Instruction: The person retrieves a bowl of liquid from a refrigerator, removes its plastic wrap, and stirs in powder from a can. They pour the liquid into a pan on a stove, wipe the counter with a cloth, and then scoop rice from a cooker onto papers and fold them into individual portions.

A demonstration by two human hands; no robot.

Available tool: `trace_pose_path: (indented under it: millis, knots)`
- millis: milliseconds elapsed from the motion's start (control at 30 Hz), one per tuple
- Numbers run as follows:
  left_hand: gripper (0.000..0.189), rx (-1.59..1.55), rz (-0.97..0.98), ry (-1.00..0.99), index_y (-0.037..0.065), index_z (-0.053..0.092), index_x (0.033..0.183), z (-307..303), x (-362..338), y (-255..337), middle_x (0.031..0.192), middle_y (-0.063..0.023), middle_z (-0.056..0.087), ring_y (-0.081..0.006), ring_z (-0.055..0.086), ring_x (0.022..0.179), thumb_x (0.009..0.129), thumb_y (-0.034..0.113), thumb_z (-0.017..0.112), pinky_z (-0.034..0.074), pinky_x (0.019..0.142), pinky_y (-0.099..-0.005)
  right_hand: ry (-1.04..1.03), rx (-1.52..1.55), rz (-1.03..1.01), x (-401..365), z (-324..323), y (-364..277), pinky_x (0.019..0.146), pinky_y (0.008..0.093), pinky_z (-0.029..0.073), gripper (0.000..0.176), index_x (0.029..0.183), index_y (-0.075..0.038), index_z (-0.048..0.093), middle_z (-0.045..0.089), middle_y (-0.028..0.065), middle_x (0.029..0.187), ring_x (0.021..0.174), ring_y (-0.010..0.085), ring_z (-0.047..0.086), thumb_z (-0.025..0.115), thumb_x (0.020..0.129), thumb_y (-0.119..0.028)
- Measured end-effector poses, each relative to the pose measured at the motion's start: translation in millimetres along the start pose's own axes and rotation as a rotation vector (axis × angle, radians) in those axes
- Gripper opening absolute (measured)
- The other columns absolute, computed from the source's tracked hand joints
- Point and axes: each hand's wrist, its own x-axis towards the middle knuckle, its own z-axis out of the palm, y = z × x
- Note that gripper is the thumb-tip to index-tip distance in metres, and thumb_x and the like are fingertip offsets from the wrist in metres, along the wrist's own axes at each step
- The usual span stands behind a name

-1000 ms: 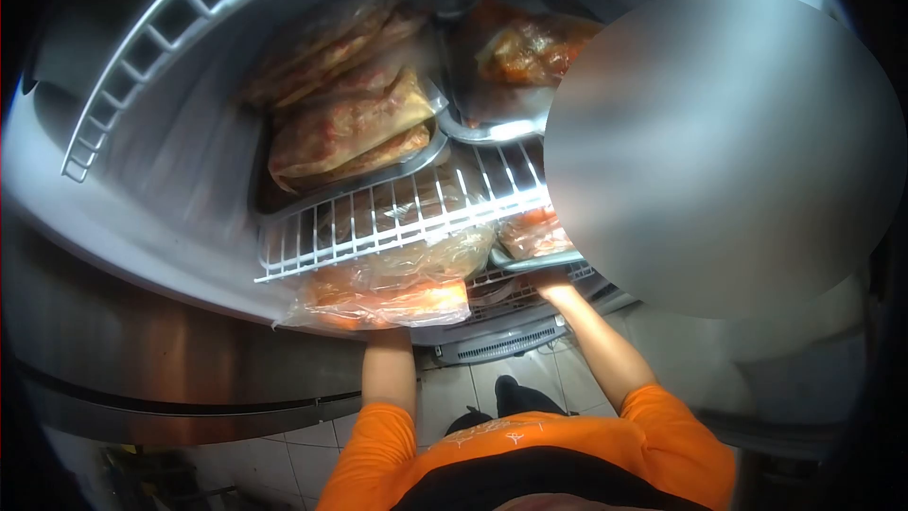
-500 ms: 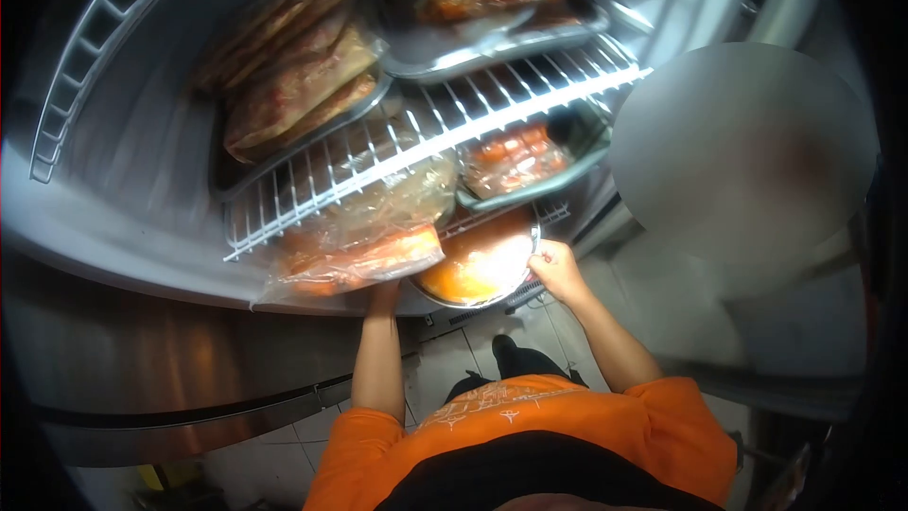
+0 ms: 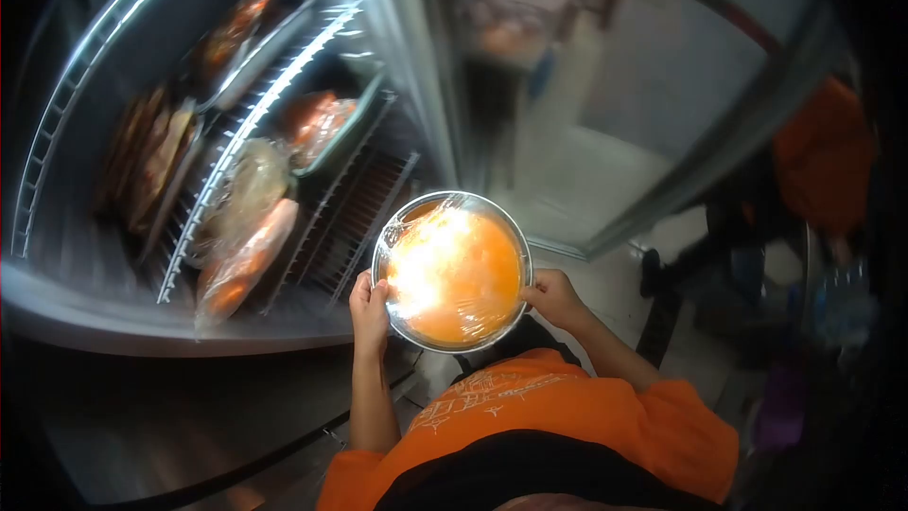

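Note:
A round metal bowl (image 3: 455, 349) with orange contents, covered in shiny plastic wrap (image 3: 473, 293), is held in front of my body. Bright glare washes out the left part of its surface. My left hand (image 3: 370, 305) grips the rim on the left, thumb on top. On the opposite side my right hand (image 3: 554, 299) pinches the rim, its other fingers partly hidden under the bowl. The bowl is outside the lit fridge, to the right of its wire shelves (image 3: 326, 218).
On the fridge shelves are stacked packs of meat (image 3: 151, 161), a bag with orange food (image 3: 248, 260) and a green tray (image 3: 345, 132) of wrapped red food. The fridge door (image 3: 681, 151) stands open at right. Beyond it, another person's orange clothing (image 3: 825, 161) shows.
The bowl has come out from the lower shelf area, held by both hands. My view has turned right, so the fridge now lies farther left. My left hand has come into sight.

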Motion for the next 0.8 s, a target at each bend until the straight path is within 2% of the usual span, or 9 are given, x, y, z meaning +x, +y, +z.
trace_pose_path:
  millis: [133,233,367,400,567,600,633,700,800]
  knots:
    - [0.014,0.033,0.022,-0.177,0.000,0.053,0.095,43.2,-21.7,-4.4,0.086,-0.0023,0.057,-0.0063,0.051,0.077,0.085,0.006,0.046,0.041,0.072,-0.0203,0.192,0.121,0.007,-78.0,-23.1,11.5,0.052,0.0233,0.045,0.014,0.074,0.004,0.060,0.058,0.0031,0.064,0.056,0.0084,0.053,0.054,0.080,-0.008]
    - [0.014,0.019,0.027,-0.347,0.000,0.053,0.096,80.4,-33.4,-10.2,0.080,0.0003,0.052,-0.0040,0.044,0.071,0.087,0.006,0.044,0.036,0.065,-0.0178,0.336,0.121,0.004,-129.1,-41.0,11.7,0.054,0.0239,0.047,0.015,0.076,0.004,0.060,0.060,0.0045,0.067,0.058,0.0086,0.054,0.053,0.080,-0.008]
    - [0.013,-0.019,-0.091,-0.582,0.001,0.052,0.097,144.5,-46.7,-10.1,0.079,0.0018,0.050,-0.0037,0.042,0.069,0.088,0.006,0.045,0.035,0.064,-0.0173,0.513,0.119,-0.011,-188.1,-69.8,12.2,0.057,0.0240,0.048,0.011,0.077,0.003,0.058,0.059,0.0043,0.069,0.061,0.0101,0.056,0.050,0.079,-0.003]
    - [0.014,0.003,-0.098,-0.632,0.002,0.053,0.098,162.0,-47.8,-14.2,0.082,0.0009,0.053,-0.0050,0.046,0.073,0.087,0.007,0.046,0.037,0.068,-0.0192,0.573,0.114,-0.011,-201.4,-78.2,15.5,0.056,0.0236,0.048,0.013,0.076,0.004,0.059,0.059,0.0041,0.068,0.060,0.0094,0.055,0.051,0.079,-0.006]
    - [0.018,0.056,-0.119,-0.863,0.001,0.054,0.102,271.5,-51.1,-20.2,0.087,-0.0008,0.057,-0.0074,0.051,0.079,0.086,0.007,0.047,0.039,0.072,-0.0219,0.816,0.165,-0.001,-245.1,-129.6,25.1,0.055,0.0235,0.047,0.014,0.075,0.004,0.059,0.058,0.0031,0.067,0.059,0.0087,0.054,0.053,0.078,-0.009]
    - [0.022,0.075,-0.109,-0.925,-0.001,0.049,0.110,296.1,-50.5,-21.4,0.086,-0.0014,0.055,-0.0072,0.050,0.077,0.089,0.003,0.043,0.039,0.071,-0.0204,0.860,0.129,0.017,-251.6,-143.0,27.2,0.055,0.0238,0.047,0.015,0.076,0.004,0.060,0.058,0.0031,0.068,0.059,0.0087,0.054,0.053,0.077,-0.009]
    - [0.022,0.074,-0.098,-0.965,-0.001,0.049,0.110,320.3,-48.9,-25.3,0.086,-0.0014,0.055,-0.0072,0.050,0.077,0.089,0.003,0.043,0.039,0.071,-0.0204,0.904,0.093,0.035,-259.0,-158.3,31.3,0.055,0.0241,0.047,0.015,0.077,0.004,0.060,0.058,0.0030,0.068,0.060,0.0086,0.055,0.054,0.077,-0.009]
    - [0.024,0.160,-0.040,-1.044,-0.001,0.048,0.111,364.6,-52.4,-40.8,0.090,-0.0030,0.055,-0.0090,0.050,0.081,0.088,0.004,0.044,0.040,0.074,-0.0223,0.947,0.020,0.075,-278.9,-197.3,57.2,0.056,0.0247,0.048,0.015,0.078,0.004,0.060,0.058,0.0033,0.069,0.061,0.0090,0.055,0.053,0.077,-0.008]
    - [0.026,0.090,-0.026,-1.043,-0.002,0.047,0.112,429.0,-78.1,-52.6,0.096,-0.0043,0.053,-0.0094,0.048,0.086,0.087,0.004,0.043,0.039,0.077,-0.0234,0.952,0.162,0.024,-305.2,-254.0,36.6,0.059,0.0244,0.046,0.013,0.081,0.005,0.059,0.058,0.0021,0.073,0.065,0.0089,0.054,0.050,0.077,-0.005]
